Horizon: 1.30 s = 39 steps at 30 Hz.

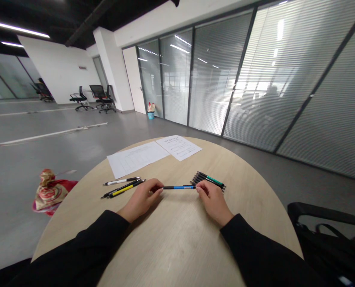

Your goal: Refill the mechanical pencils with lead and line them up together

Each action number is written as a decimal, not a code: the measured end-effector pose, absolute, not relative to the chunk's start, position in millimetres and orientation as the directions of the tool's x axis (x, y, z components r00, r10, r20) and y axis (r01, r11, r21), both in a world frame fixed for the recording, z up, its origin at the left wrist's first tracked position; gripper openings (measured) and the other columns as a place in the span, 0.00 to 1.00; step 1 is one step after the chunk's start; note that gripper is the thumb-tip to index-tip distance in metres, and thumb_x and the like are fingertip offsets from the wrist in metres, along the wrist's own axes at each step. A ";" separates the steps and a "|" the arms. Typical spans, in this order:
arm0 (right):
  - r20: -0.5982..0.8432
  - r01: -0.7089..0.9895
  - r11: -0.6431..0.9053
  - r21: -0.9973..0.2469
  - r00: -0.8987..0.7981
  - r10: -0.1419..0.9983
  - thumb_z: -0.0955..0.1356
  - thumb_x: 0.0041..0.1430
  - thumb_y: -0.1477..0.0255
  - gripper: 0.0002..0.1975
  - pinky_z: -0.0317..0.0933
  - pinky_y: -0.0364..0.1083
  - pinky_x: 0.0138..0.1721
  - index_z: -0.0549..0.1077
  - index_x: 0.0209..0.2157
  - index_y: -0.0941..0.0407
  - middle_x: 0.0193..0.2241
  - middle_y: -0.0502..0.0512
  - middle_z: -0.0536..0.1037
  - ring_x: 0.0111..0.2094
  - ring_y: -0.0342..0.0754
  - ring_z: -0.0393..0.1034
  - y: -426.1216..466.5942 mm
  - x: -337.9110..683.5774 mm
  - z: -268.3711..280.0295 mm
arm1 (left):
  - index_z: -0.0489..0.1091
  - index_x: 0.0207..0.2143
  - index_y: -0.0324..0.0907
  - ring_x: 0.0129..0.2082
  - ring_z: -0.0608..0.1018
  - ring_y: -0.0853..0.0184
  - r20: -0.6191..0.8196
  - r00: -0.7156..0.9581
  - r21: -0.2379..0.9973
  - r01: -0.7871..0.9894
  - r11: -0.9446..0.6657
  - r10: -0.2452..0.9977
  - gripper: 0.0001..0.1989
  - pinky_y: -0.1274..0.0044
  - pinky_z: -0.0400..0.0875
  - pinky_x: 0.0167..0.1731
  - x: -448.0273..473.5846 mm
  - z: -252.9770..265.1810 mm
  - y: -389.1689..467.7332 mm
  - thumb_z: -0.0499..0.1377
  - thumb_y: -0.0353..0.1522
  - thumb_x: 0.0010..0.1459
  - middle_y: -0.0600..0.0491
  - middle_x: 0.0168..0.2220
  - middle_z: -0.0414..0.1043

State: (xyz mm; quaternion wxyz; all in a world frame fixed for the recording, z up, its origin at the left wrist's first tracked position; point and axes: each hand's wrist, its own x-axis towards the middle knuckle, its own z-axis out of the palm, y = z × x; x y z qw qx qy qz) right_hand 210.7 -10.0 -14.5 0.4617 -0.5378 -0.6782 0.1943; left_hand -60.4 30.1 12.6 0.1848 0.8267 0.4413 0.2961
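Observation:
Between my two hands a blue and black pen [179, 187] lies level, one end at each hand. My left hand [146, 195] pinches its dark left end between thumb and fingers. The right end is pinched by my right hand [212, 199]. Beside my left hand rest a white pen [120, 181], a yellow and black pen [125, 189] and a dark pen [113, 192]. Several dark pens lie in a row just behind my right hand, partly hidden by it; a green and black pen [212, 178] is the farthest of them.
The round wooden table [177, 247] carries two printed sheets, a wide paper [138, 158] and a smaller paper [180, 148], at its far side. A red and gold bag [50, 193] is on the left, past the table edge. A black chair [330, 235] stands close on the right.

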 end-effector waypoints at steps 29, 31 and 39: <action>0.415 0.584 0.343 -0.735 -0.012 0.910 0.62 0.65 0.70 0.12 0.53 0.44 0.31 0.68 0.27 0.56 0.24 0.50 0.72 0.27 0.46 0.65 -9.8 209.5 -11.9 | 0.71 0.37 0.41 0.31 0.74 0.64 0.312 0.451 0.546 0.635 -0.546 0.836 0.09 0.74 0.67 0.33 -61.5 10.6 30.7 0.54 0.35 0.63 0.52 0.32 0.74; 0.415 0.587 0.337 -0.736 -0.003 0.910 0.62 0.64 0.70 0.11 0.53 0.44 0.30 0.69 0.27 0.56 0.24 0.50 0.72 0.27 0.46 0.65 -9.5 209.6 -12.2 | 0.71 0.37 0.41 0.31 0.74 0.64 0.303 0.453 0.551 0.635 -0.542 0.838 0.09 0.74 0.67 0.33 -61.5 11.2 30.2 0.54 0.36 0.63 0.52 0.32 0.74; 0.406 0.490 0.339 -0.803 0.034 0.913 0.64 0.60 0.71 0.07 0.60 0.44 0.32 0.74 0.35 0.57 0.29 0.52 0.76 0.30 0.47 0.69 -8.1 208.6 -16.4 | 0.71 0.36 0.41 0.32 0.75 0.63 0.296 0.449 0.557 0.636 -0.534 0.843 0.08 0.73 0.67 0.34 -61.0 12.8 29.2 0.54 0.35 0.63 0.51 0.33 0.74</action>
